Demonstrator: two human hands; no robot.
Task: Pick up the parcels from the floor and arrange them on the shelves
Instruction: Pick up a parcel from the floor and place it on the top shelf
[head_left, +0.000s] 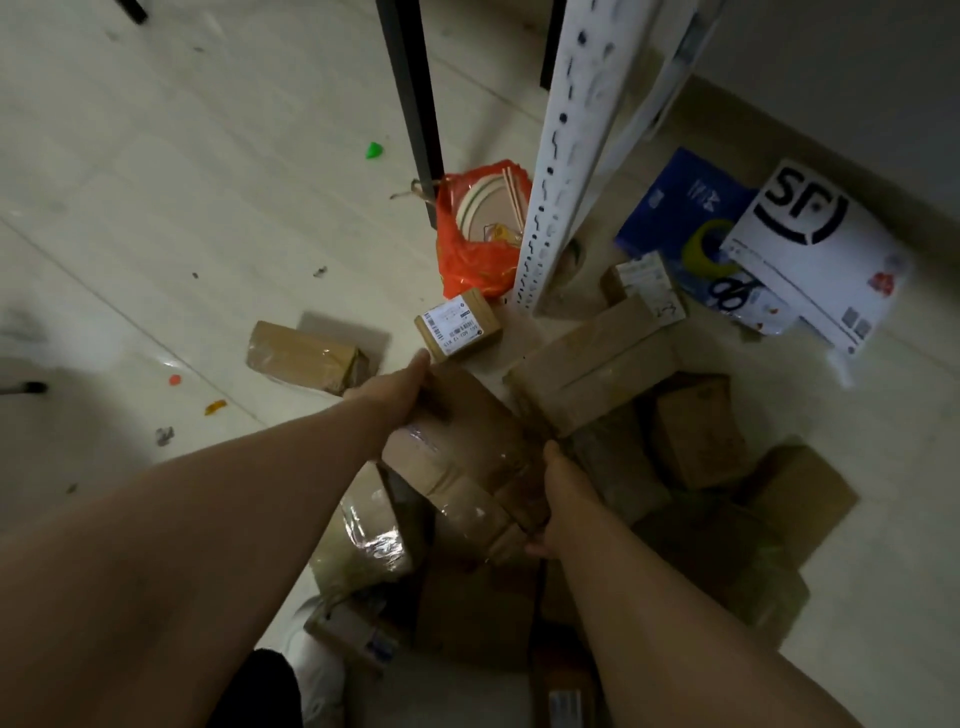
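Head camera looks steeply down (wide-angle) at the nearby floor (156, 208).

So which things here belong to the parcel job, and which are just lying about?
Job: taped parcel, gripped by left hand and right hand; small labelled box; white shelf upright.
Lying about: orange bag; scissors; tape roll.
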